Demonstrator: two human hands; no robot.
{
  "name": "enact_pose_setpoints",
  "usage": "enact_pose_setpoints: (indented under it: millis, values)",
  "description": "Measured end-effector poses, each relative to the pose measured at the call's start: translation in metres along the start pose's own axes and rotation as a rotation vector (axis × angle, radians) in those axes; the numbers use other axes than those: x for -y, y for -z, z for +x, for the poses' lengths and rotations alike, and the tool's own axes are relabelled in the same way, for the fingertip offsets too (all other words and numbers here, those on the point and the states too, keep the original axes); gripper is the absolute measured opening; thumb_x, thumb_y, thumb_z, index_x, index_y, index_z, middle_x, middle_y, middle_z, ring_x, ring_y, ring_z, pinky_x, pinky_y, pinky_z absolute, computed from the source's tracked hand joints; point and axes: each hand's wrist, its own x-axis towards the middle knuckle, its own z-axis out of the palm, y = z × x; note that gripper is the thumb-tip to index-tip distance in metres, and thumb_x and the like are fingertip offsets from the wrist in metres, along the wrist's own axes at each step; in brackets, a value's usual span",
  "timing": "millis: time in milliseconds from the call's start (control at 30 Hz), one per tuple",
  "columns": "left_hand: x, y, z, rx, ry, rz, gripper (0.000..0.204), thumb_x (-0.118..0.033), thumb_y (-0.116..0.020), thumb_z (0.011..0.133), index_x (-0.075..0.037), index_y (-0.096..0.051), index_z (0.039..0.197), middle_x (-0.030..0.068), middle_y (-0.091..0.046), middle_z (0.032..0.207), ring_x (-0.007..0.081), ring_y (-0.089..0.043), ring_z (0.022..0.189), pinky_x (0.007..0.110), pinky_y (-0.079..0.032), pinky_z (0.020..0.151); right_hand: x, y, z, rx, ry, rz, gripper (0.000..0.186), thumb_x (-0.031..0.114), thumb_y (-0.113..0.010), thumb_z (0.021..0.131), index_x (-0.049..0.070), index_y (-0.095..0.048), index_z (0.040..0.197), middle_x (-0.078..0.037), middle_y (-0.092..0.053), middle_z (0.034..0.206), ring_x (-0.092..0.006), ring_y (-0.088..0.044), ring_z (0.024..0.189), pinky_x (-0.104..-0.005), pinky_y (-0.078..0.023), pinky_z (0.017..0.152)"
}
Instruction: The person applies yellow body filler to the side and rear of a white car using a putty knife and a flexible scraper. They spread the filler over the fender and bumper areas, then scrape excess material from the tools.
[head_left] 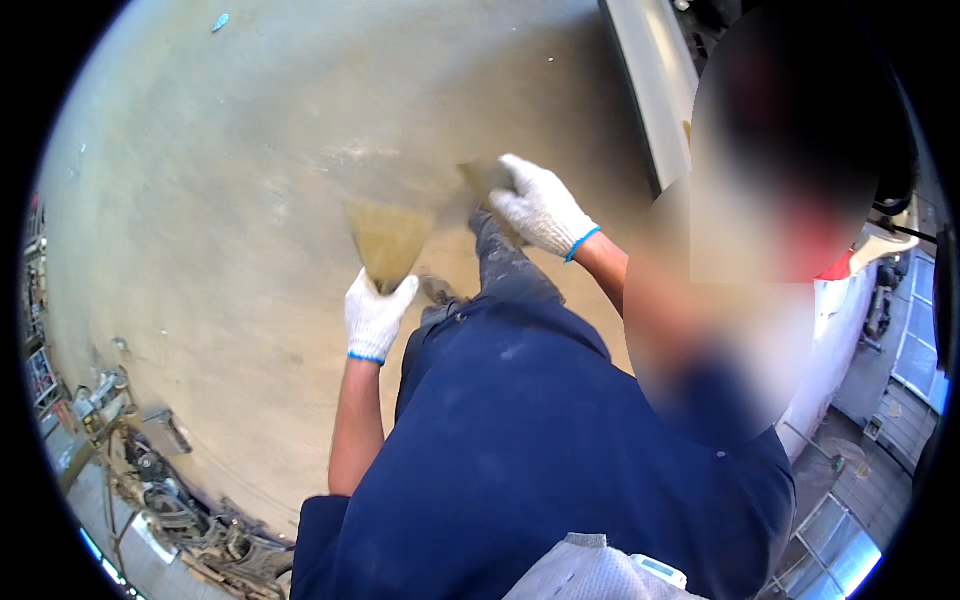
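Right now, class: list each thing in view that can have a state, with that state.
Wide spreader: coated with filler, gripped by the co-worker's lower gloved hand
Small spreader: pressed to the beige surface by the upper gloved hand
Beige surface: patchy, smeared
Knit glove at lower edge: cropped, unclear

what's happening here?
A person in a dark blue shirt and white knit gloves works on a broad beige surface. The left hand holds a wide putty-coated blade against it. The right hand grips a second smeared blade, higher up. Tools and clutter lie at lower left.
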Motion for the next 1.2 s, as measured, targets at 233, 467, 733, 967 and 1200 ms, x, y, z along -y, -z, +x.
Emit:
enact_pose_setpoints:
  millis: [233,467,733,967,1200]
  values:
    - [-0.075,-0.027,0.173,-0.075,-0.335,0.146,0.022,-0.019,-0.06,0.1,-0.001,-0.063,0.112,0.0051,-0.067,0.078,0.01,-0.06,0.065,0.026,-0.047,0.058,0.074,0.024,0.137,-0.036,0.717,-0.167,0.029,0.012,-0.067,0.081,0.013,-0.07,0.11,-0.013,-0.069,0.1,-0.0328,-0.065,0.095,-0.0408,-0.054,0.08]
    - [-0.187,-0.024,0.314,0.053,0.262,-0.284,0.02,-0.024,-0.06,0.102,-0.004,-0.06,0.101,0.0006,-0.057,0.063,0.0076,-0.05,0.05,0.024,-0.041,0.046,0.023,0.133,0.319,-0.281,0.357,-0.086,0.027,0.005,-0.06,0.082,0.013,-0.07,0.105,-0.015,-0.068,0.097,-0.0336,-0.067,0.096,-0.0437,-0.056,0.082]
    - [-0.21,0.016,0.506,-0.009,0.064,-0.463,0.028,-0.024,-0.061,0.102,-0.006,-0.061,0.081,0.0004,-0.054,0.056,0.0063,-0.048,0.045,0.025,-0.036,0.041,-0.022,0.147,0.54,-0.083,-0.21,0.614,0.032,0.016,-0.064,0.089,0.0,-0.067,0.116,-0.015,-0.072,0.101,-0.0229,-0.07,0.083,-0.0361,-0.057,0.077]
    - [-0.221,0.049,0.671,0.269,0.189,-0.316,0.024,-0.024,-0.061,0.101,-0.001,-0.066,0.107,0.0051,-0.066,0.076,0.008,-0.058,0.059,0.026,-0.047,0.053,0.073,0.144,0.675,-0.041,-0.227,0.827,0.036,0.017,-0.068,0.091,-0.006,-0.064,0.118,-0.011,-0.071,0.104,-0.016,-0.066,0.091,-0.0325,-0.055,0.083]
    - [-0.253,0.079,0.8,0.353,0.166,-0.337,0.023,-0.021,-0.059,0.102,-0.001,-0.065,0.112,0.0065,-0.066,0.078,0.0106,-0.06,0.065,0.028,-0.049,0.059,0.067,0.194,0.777,-0.228,-0.293,0.609,0.039,0.018,-0.066,0.095,-0.007,-0.06,0.125,-0.011,-0.07,0.111,-0.0145,-0.064,0.098,-0.0317,-0.052,0.089]
